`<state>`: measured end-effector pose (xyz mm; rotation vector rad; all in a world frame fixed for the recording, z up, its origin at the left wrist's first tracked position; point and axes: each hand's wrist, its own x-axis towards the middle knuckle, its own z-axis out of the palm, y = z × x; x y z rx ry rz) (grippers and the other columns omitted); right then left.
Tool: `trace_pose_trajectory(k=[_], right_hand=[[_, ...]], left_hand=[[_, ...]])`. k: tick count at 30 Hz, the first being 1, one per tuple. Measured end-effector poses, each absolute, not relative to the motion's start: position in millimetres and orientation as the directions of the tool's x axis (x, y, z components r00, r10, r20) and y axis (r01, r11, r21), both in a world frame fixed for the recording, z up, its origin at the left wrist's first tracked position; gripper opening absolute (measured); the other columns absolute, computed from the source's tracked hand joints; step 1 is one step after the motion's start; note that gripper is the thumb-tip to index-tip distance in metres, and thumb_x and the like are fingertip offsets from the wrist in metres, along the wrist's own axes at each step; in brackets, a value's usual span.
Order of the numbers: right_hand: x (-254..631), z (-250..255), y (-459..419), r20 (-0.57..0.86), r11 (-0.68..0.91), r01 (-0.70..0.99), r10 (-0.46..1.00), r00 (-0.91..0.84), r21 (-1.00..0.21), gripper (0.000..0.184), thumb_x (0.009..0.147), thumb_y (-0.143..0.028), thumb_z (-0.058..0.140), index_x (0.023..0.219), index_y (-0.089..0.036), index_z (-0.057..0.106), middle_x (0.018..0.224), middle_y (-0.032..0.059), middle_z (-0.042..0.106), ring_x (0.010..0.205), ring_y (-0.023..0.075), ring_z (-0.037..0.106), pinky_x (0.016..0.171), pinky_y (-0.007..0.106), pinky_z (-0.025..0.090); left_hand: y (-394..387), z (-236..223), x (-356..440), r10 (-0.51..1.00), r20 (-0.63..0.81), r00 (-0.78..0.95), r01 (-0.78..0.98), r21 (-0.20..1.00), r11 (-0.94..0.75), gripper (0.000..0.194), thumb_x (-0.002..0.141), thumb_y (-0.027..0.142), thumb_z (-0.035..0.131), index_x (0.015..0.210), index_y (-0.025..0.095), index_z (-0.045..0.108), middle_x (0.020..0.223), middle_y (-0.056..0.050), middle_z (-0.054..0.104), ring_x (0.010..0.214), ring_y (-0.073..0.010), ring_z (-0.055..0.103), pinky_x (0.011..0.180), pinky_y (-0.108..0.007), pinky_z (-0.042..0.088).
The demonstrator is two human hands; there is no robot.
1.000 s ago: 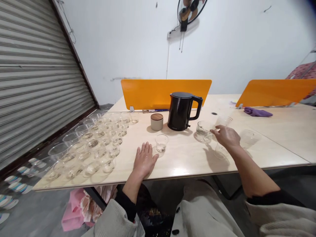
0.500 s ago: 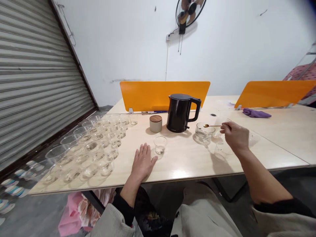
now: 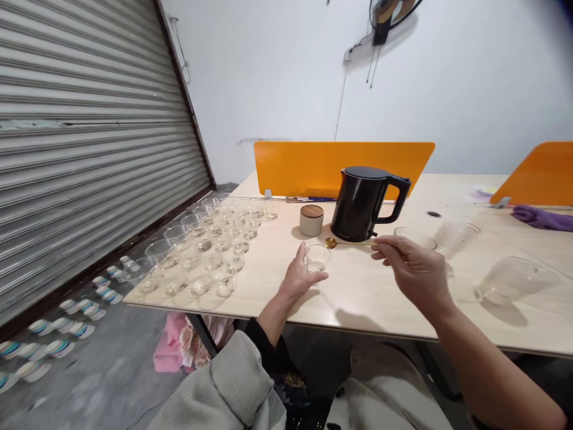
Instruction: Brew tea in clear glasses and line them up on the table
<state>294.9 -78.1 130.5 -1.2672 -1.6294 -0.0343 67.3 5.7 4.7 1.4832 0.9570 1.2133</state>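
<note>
My left hand (image 3: pixel 296 279) curls round the side of a small clear cup (image 3: pixel 319 258) on the table, fingers behind it and thumb in front. Some dark bits lie low in the cup. Pinched in my right hand (image 3: pixel 414 272) is a thin gold spoon (image 3: pixel 330 243) by its handle end. The spoon's bowl hovers by the cup's far rim; whether it holds anything is too small to tell. A ribbed glass bowl (image 3: pixel 414 235) is partly hidden behind my right hand. Just beyond the cup stand a grey canister (image 3: pixel 311 223) with a wooden lid and a black kettle (image 3: pixel 360 206).
Rows of clear cups (image 3: pixel 204 245) with dark bits fill the table's left side. On the right are a large glass vessel (image 3: pixel 514 283), another clear glass (image 3: pixel 455 239) and a purple cloth (image 3: pixel 544 218). An orange divider (image 3: pixel 308 164) stands behind the kettle.
My left hand, which lay flat beside the cup, now wraps round it. My right hand has carried the spoon left from above the glass bowl to the cup. The view has turned left.
</note>
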Motion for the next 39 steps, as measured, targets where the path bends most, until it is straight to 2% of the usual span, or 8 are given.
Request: trace_pose_trajectory(k=[4, 7, 10, 13, 17, 22, 33, 39], right_hand=[[273, 124, -64, 0.702, 0.509, 0.822, 0.682, -0.204, -0.256, 0.023, 0.099, -0.022, 0.051, 0.103, -0.021, 0.074, 0.084, 0.0048, 0.078, 0.074, 0.0198, 0.073, 0.073, 0.031, 0.053], [262, 127, -55, 0.588, 0.491, 0.869, 0.719, -0.371, -0.053, 0.028, 0.092, -0.009, 0.049, 0.100, -0.019, 0.074, 0.086, 0.0062, 0.077, 0.074, 0.0201, 0.070, 0.063, 0.028, 0.043], [248, 136, -48, 0.436, 0.462, 0.885, 0.785, -0.439, 0.059, 0.026, 0.087, -0.005, 0.052, 0.093, -0.019, 0.073, 0.085, 0.0061, 0.076, 0.070, 0.0189, 0.067, 0.056, 0.027, 0.030], [236, 144, -41, 0.335, 0.491, 0.871, 0.820, -0.465, 0.007, 0.024, 0.086, -0.005, 0.054, 0.092, -0.019, 0.073, 0.079, 0.0044, 0.074, 0.067, 0.0169, 0.065, 0.056, 0.027, 0.027], [234, 146, -33, 0.359, 0.489, 0.869, 0.827, -0.432, -0.081, 0.029, 0.083, -0.003, 0.052, 0.095, -0.020, 0.072, 0.084, 0.0039, 0.075, 0.070, 0.0155, 0.065, 0.058, 0.025, 0.028], [241, 145, -38, 0.405, 0.410, 0.911, 0.843, -0.355, -0.054, 0.026, 0.084, -0.004, 0.052, 0.091, -0.020, 0.071, 0.084, 0.0037, 0.075, 0.068, 0.0162, 0.064, 0.056, 0.027, 0.027], [227, 149, -46, 0.380, 0.384, 0.923, 0.852, -0.361, 0.017, 0.027, 0.085, -0.003, 0.053, 0.095, -0.020, 0.072, 0.087, 0.0045, 0.076, 0.069, 0.0180, 0.065, 0.056, 0.028, 0.024], [221, 146, -47, 0.393, 0.367, 0.930, 0.859, -0.328, -0.025, 0.023, 0.089, -0.007, 0.053, 0.095, -0.019, 0.072, 0.087, 0.0064, 0.077, 0.073, 0.0189, 0.067, 0.058, 0.028, 0.030]], left_hand=[[10, 4, 78, 0.959, 0.259, 0.118, -0.052, 0.966, -0.255, 0.101, 0.063, 0.028, 0.093, 0.151, 0.025, 0.044, 0.152, -0.018, 0.055, 0.140, -0.0324, 0.052, 0.116, -0.052, 0.041], [12, 4, 83, 0.960, 0.270, 0.071, -0.065, 0.962, -0.266, 0.080, 0.064, 0.020, 0.091, 0.135, 0.023, 0.056, 0.138, -0.014, 0.064, 0.130, -0.0283, 0.060, 0.113, -0.049, 0.044], [10, 4, 82, 0.957, 0.278, 0.084, -0.076, 0.959, -0.272, 0.075, 0.062, 0.020, 0.093, 0.128, 0.022, 0.059, 0.134, -0.013, 0.065, 0.124, -0.0272, 0.062, 0.107, -0.045, 0.049], [3, 5, 79, 0.941, 0.312, 0.129, -0.089, 0.949, -0.302, 0.076, 0.061, 0.030, 0.095, 0.128, 0.023, 0.060, 0.133, -0.011, 0.065, 0.123, -0.0291, 0.062, 0.100, -0.043, 0.053], [-5, 11, 74, 0.945, 0.295, 0.145, -0.137, 0.951, -0.276, 0.073, 0.061, 0.027, 0.095, 0.126, 0.023, 0.062, 0.133, -0.010, 0.065, 0.119, -0.0280, 0.063, 0.095, -0.040, 0.055], [-11, 18, 69, 0.968, 0.217, 0.125, -0.116, 0.972, -0.203, 0.068, 0.063, 0.021, 0.091, 0.125, 0.024, 0.063, 0.133, -0.010, 0.064, 0.104, -0.0226, 0.066, 0.089, -0.038, 0.056], [-13, 15, 65, 0.947, 0.300, 0.111, -0.031, 0.954, -0.299, 0.071, 0.066, 0.029, 0.093, 0.130, 0.025, 0.063, 0.135, -0.010, 0.065, 0.116, -0.0275, 0.064, 0.097, -0.041, 0.054], [-14, 16, 66, 0.936, 0.333, 0.112, -0.049, 0.943, -0.329, 0.069, 0.064, 0.032, 0.094, 0.126, 0.025, 0.065, 0.134, -0.010, 0.065, 0.116, -0.0278, 0.064, 0.099, -0.041, 0.054]])
